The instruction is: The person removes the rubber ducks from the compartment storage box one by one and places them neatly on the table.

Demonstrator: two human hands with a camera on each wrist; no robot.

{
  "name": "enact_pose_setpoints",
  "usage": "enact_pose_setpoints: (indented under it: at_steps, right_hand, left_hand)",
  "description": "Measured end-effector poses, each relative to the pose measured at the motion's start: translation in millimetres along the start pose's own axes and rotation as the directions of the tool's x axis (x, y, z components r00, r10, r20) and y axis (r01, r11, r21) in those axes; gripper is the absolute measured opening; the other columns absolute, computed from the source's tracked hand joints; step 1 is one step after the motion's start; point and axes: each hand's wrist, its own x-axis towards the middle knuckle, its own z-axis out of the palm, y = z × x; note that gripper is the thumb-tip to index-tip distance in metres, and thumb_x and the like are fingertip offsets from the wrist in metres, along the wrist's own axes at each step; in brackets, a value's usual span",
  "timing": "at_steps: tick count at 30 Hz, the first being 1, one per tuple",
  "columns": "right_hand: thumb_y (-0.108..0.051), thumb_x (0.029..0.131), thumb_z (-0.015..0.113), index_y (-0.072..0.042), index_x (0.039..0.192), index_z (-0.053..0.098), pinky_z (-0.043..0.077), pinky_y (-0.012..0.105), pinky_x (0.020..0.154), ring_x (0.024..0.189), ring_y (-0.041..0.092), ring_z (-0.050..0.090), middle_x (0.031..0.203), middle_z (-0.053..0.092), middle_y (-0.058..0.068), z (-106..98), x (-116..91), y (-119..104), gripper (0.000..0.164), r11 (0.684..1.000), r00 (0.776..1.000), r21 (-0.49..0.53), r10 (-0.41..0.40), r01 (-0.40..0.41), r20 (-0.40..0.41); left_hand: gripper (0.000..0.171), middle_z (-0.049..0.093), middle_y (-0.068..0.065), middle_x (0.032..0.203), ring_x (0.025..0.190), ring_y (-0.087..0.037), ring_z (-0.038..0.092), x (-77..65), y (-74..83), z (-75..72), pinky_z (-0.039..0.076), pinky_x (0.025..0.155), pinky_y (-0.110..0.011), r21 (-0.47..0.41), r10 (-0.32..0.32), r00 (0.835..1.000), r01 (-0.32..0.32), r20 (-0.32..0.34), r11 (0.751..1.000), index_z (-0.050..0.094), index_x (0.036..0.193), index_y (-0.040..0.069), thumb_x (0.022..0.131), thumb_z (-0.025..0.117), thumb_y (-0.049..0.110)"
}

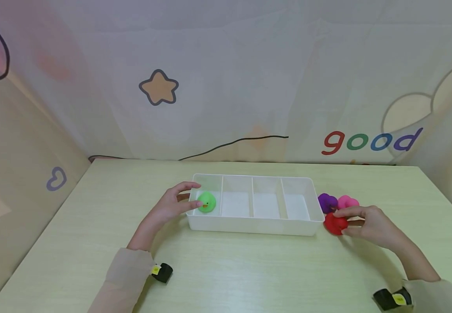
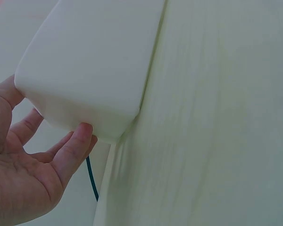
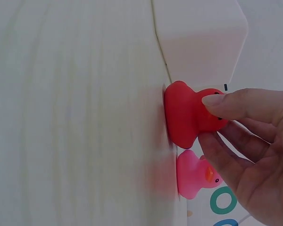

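At the near right corner of the white four-compartment tray [image 1: 249,225]: red rubber duck [image 1: 333,224], pinched by the head between thumb and fingers of the right hand [image 1: 373,222]; duck sits upright, base at or very near the worktop [image 1: 269,271], can't tell if it's lifted; can't tell either if it touches the tray.

At the tray's left end, left hand [image 1: 172,204] grips the end wall, digits over the rim, others braced outside; thumb tip is right by the green rubber duck [image 1: 207,201] in the leftmost compartment, contact unclear.

Handling, my read: pinch on the head is fine, body is wider and probably soft; squeeze lightly, lift straight up first, sideways only once the base is above the tray rim; left hand should just steady the tray, no pushing.

Edges: tray's right end wall is tightest; purple duck [image 1: 327,203] sits just beside it, pink duck [image 1: 347,201] farther out from the tray, both behind the red one, so don't swing the knuckles backward; backdrop [image 1: 241,100] rises beyond the tray's far side; most open room is on the tray's near side.
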Motion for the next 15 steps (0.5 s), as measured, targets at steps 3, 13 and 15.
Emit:
enact_pose_setpoints:
  at_steps: [3,13,15]
  right_hand:
    - [0.004,0.07,0.073,0.007,0.103,0.064,0.054,0.029,0.069,0.093,0.038,0.059,0.103,0.059,0.025,0.2,0.1,-0.4,0.035,1.0,1.0,-0.001,0.008,-0.008,0.001]
    - [-0.004,0.071,0.075,0.006,0.112,0.06,0.052,0.028,0.075,0.101,0.039,0.055,0.112,0.058,0.024,-4.5,-2.6,-6.2,0.045,0.999,0.998,-0.03,-0.025,0.023,-0.066]
    - [-0.005,0.072,0.075,0.005,0.114,0.059,0.052,0.025,0.076,0.102,0.036,0.055,0.114,0.057,0.024,-5.6,-3.5,-8.4,0.046,0.999,0.996,-0.021,-0.035,0.034,-0.082]
  left_hand:
    - [0.052,0.039,-0.005,0.136,0.127,-0.035,0.037,-0.3,0.3,-0.3,0.036,0.098,-0.049,0.0,-0.002,1.0,0.002,-0.001,1.0,0.05,0.126,0.016,0.079,0.071,0.025]
    - [0.052,0.039,-0.004,0.137,0.127,-0.034,0.036,0.2,-0.9,-0.4,0.036,0.098,-0.048,-0.008,-0.002,1.0,0.002,0.002,1.0,0.05,0.125,0.017,0.079,0.072,0.024]
    - [0.052,0.039,-0.004,0.137,0.127,-0.034,0.036,-0.3,-0.6,-0.7,0.036,0.098,-0.048,-0.005,-0.004,1.0,0.004,0.0,1.0,0.05,0.126,0.017,0.079,0.071,0.025]
